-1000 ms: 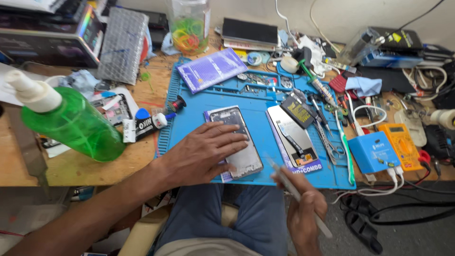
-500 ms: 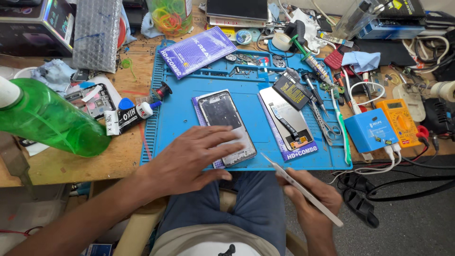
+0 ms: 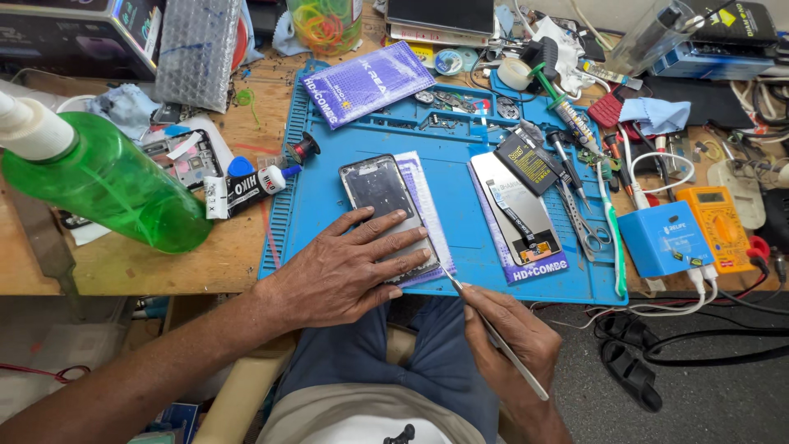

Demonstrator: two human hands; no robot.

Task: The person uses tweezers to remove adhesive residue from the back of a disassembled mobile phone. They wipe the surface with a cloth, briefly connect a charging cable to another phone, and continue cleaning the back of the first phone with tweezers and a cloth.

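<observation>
Here, a phone gets pinned flat while a thin tool works at its edge.

The left hand (image 3: 345, 267) lies spread, fingers flat on the opened phone (image 3: 385, 205) on the blue mat (image 3: 452, 214), seemingly to stop it sliding. The right hand (image 3: 514, 341) is closed pencil-fashion on metal tweezers (image 3: 493, 333), tip at the phone's lower corner. One phone, one tweezers; one green bottle (image 3: 107, 185) stands left.

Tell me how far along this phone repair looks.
Done: the phone frame lies opened on the blue mat, battery out beside it. In hand: left hand pins the frame; right hand works tweezers at its lower edge. Left: replacement screen not fitted.
</observation>
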